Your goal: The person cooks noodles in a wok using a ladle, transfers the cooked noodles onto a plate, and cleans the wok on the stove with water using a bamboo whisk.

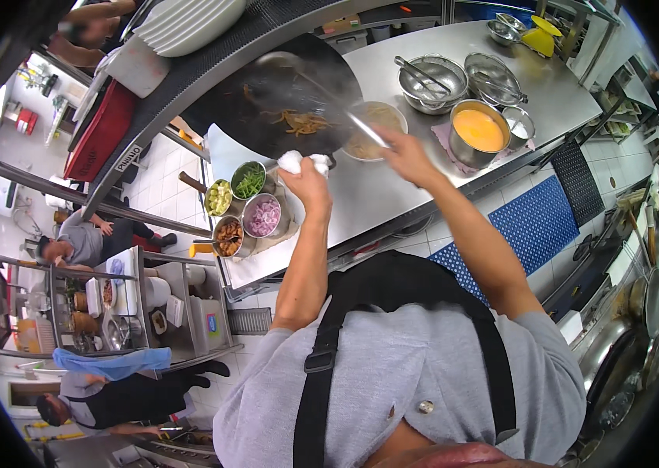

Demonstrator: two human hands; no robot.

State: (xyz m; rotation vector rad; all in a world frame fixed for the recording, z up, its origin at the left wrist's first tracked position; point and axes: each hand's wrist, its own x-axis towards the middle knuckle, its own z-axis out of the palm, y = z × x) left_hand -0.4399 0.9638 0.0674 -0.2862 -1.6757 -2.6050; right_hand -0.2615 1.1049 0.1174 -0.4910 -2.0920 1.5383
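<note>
My left hand [306, 186] is closed round a bunched white cloth [298, 162] at the near rim of a large dark wok [228, 105]. Orange-brown strips of food [298, 122] lie inside the wok. My right hand [410, 158] grips the pale handle of a long-handled metal ladle [367, 129]. It reaches across the wok, its far end blurred. Under the handle, right of the wok, sits a round bowl [380, 144] with pale contents. Whether the cloth wraps a wok handle is hidden.
Left of my left hand stand small metal pots of red onion [262, 216], green strips [249, 181], pale green pieces [219, 198] and browned pieces [229, 236]. Rightward are metal strainers [432, 82] and a pot of orange liquid [479, 131]. A shelf with white plates [189, 23] overhangs the wok. Two people are at left.
</note>
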